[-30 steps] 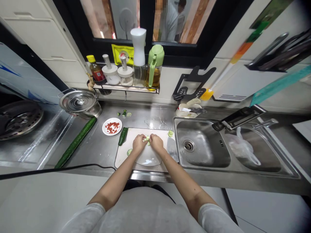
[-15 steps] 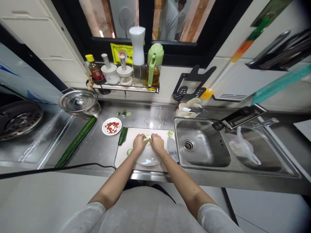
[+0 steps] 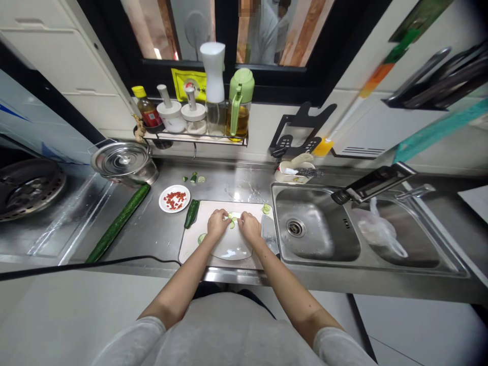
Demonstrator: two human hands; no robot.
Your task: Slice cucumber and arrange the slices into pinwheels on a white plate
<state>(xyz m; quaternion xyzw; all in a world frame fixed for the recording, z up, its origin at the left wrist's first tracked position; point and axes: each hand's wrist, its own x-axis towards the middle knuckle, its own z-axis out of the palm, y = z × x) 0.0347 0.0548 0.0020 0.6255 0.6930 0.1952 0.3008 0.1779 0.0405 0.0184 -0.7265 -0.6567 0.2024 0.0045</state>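
My left hand [image 3: 217, 224] is closed in a pinch at a pale green cucumber slice [image 3: 230, 216] over the far half of a white plate [image 3: 232, 246]. On the other side my right hand [image 3: 250, 226] has its fingers curled together above the plate; what they hold, if anything, is too small to make out. More slices show between the hands. The plate rests on a light cutting board [image 3: 190, 249]. A dark green cucumber piece [image 3: 191, 213] lies at the board's left edge, with a cut slice [image 3: 202, 238] nearby. A cleaver [image 3: 269, 234] lies flat at the right, below more slices [image 3: 266, 208].
Left of the board are a small plate of red pieces [image 3: 174, 199], a whole cucumber [image 3: 120, 221] and a lidded steel pot [image 3: 125, 162]. Cucumber scraps [image 3: 194, 177] lie behind. A double sink [image 3: 316, 223] is at the right. Above stands a seasoning rack [image 3: 198, 137].
My hands have drawn slightly apart over the plate, the right one shifting away from the slices. The cucumber slices between them show more clearly.
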